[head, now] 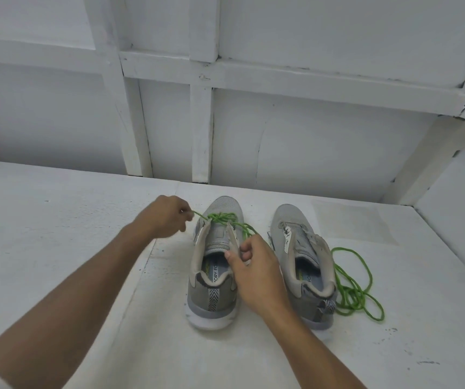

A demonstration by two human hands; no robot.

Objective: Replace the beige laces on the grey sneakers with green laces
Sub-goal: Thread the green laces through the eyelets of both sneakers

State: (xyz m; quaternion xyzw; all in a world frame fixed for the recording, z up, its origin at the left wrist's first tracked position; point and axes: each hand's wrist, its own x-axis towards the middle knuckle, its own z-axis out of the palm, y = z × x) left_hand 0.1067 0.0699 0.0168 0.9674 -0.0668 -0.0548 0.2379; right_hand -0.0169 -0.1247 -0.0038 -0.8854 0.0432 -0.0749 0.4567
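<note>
Threading the lace (pixel 223 217) through the left sneaker's (pixel 214 293) toe eyelets.
Left hand (pixel 166 216) pinches a lace end, right hand (pixel 256 270) pinches the flap (pixel 234 240); best to even both ends before crossing.

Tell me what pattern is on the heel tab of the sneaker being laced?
Black-and-white chevrons on the heel tab, seen best in the head view.

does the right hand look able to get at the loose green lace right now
Probably yes, once freed: the right hand pinches the left sneaker at its eyelet flap, and the loose green lace lies uncovered on the white surface just beyond the right sneaker, which looks low enough to reach over.
</note>
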